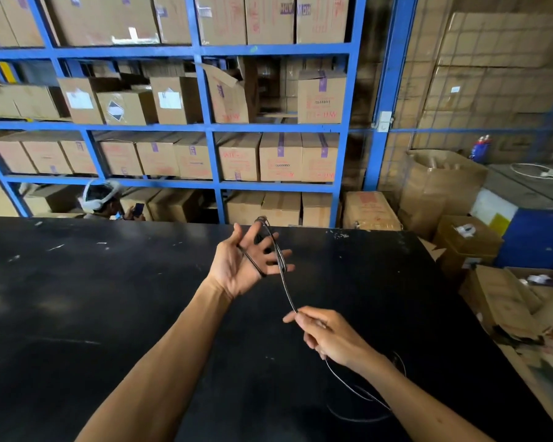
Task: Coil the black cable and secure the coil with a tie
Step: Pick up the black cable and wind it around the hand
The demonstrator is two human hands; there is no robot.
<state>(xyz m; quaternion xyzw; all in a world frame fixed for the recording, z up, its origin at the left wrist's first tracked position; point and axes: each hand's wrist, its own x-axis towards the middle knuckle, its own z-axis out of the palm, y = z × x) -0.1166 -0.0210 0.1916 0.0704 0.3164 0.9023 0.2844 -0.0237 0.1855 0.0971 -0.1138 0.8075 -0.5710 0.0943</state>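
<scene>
A thin black cable is looped around the spread fingers of my left hand, which is held palm up above the black table. One strand crosses the palm and others pass over the fingertips. From there the cable runs down to my right hand, which pinches it between thumb and fingers. The loose rest of the cable trails below my right wrist and lies in curves on the table near its front right. No tie is visible.
Blue steel shelving packed with cardboard boxes stands behind the table. A person sits low beyond the far edge at the left. Open cartons and a blue unit crowd the floor on the right.
</scene>
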